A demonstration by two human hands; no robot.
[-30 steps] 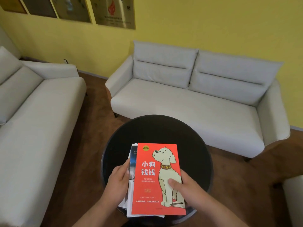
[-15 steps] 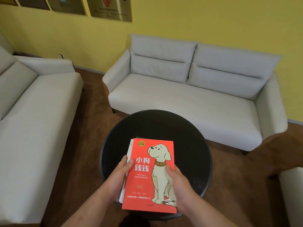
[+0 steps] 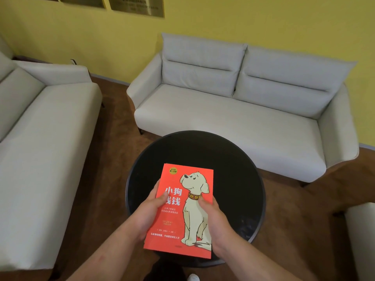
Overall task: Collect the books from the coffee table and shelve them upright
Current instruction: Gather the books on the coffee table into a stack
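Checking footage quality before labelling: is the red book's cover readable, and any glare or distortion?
Head view: red book cover sharp, readable, the left hand hiding part of the title; black coffee table shows faint sheen, no hard glare; grey sofa edges bow from wide-angle distortion.

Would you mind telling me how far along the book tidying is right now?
Collected: no other book shows on the round black coffee table. In hand: the left hand and right hand grip the red dog-cover book by its sides over the table's near edge; anything beneath it is hidden. Left: shelving upright; no shelf is in view.
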